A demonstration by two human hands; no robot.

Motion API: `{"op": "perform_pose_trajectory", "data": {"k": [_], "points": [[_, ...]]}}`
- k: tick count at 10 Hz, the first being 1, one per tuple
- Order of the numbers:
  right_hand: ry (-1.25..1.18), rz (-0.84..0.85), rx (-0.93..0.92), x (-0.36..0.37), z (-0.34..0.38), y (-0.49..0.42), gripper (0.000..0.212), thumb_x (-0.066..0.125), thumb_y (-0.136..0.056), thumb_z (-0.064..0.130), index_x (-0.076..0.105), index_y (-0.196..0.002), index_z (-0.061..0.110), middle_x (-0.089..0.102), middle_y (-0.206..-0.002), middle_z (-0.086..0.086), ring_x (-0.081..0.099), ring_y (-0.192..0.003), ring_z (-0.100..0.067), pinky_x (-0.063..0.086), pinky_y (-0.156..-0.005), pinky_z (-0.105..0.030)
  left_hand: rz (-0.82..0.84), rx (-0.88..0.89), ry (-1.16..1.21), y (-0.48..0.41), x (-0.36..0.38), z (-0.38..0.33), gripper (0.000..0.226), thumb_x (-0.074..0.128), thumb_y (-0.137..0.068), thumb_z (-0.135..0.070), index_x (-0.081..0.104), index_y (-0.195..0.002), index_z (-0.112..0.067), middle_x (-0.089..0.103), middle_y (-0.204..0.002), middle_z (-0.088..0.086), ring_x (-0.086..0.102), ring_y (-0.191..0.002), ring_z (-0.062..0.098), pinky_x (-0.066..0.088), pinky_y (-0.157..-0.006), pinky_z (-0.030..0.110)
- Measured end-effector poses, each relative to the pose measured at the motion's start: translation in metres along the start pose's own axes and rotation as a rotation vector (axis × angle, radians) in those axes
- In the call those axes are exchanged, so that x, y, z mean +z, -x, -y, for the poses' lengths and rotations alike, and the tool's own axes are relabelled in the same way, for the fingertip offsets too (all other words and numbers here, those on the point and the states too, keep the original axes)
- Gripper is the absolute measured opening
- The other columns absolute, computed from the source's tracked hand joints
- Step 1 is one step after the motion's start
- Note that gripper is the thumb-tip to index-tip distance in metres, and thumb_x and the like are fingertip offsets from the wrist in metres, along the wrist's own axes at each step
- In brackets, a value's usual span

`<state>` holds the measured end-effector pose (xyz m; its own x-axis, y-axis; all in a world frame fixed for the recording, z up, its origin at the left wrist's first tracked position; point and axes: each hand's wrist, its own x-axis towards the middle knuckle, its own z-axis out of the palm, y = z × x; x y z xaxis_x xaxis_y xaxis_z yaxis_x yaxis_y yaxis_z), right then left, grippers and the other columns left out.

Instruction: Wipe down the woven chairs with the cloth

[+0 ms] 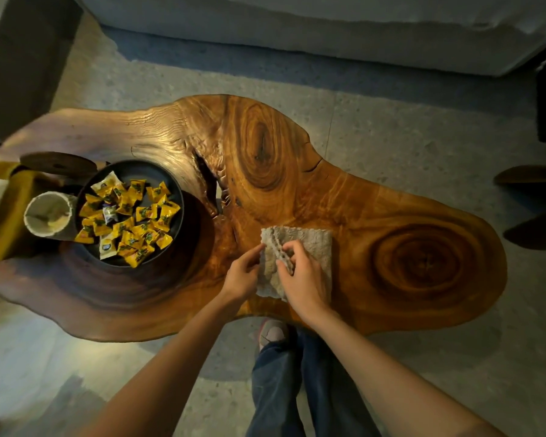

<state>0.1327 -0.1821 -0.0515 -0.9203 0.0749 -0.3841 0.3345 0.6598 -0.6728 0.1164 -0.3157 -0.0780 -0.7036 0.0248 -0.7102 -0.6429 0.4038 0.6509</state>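
A folded grey-beige cloth (316,244) lies on a glossy live-edge wooden table (423,216), near its front edge. My left hand (243,275) pinches the cloth's left edge between thumb and fingers. My right hand (300,279) lies on top of the cloth and pinches a raised fold near its middle. No woven chair is plainly in view.
A dark bowl (174,184) full of several yellow wrapped sweets stands on the table's left part, with a pale cup (49,214) and a yellow box (10,222) beside it. Dark shapes (533,175) poke in at the right edge. My legs and a shoe (273,332) stand just before the table.
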Motion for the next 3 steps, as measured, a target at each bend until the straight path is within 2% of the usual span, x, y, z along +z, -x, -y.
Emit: {"op": "perform_pose_trajectory", "data": {"k": [1,2,3], "points": [[0.006,0.169,0.050,0.013,-0.010,-0.002,0.031,0.044,-0.099,0.031,0.052,-0.128,0.025,0.059,-0.114,0.002,0.055,-0.109,-0.017,0.046,-0.090,-0.034,0.008,0.036,-0.037,0.000,-0.006,0.000,0.046,0.038,-0.096,0.004,0.046,-0.138,-0.012,0.046,-0.142,0.006,0.042,-0.131,0.017,0.038,-0.107,0.027],[0.221,0.284,-0.004,0.012,-0.019,-0.001,0.040,0.031,-0.103,0.028,0.041,-0.141,0.030,0.054,-0.132,0.007,0.043,-0.126,-0.016,0.026,-0.108,-0.041,0.055,0.008,-0.013,0.001,-0.012,-0.001,0.041,0.035,-0.100,-0.005,0.044,-0.139,-0.014,0.048,-0.141,0.006,0.045,-0.128,0.017,0.039,-0.105,0.028],[0.133,0.310,0.014,0.000,-0.019,0.001,0.044,0.037,-0.101,0.020,0.037,-0.144,0.029,0.058,-0.124,0.008,0.046,-0.120,-0.015,0.033,-0.107,-0.040,0.132,-0.035,-0.039,0.008,-0.017,-0.009,0.041,0.033,-0.102,-0.014,0.040,-0.142,-0.019,0.049,-0.139,0.005,0.052,-0.114,0.010,0.045,-0.088,0.018]]}}
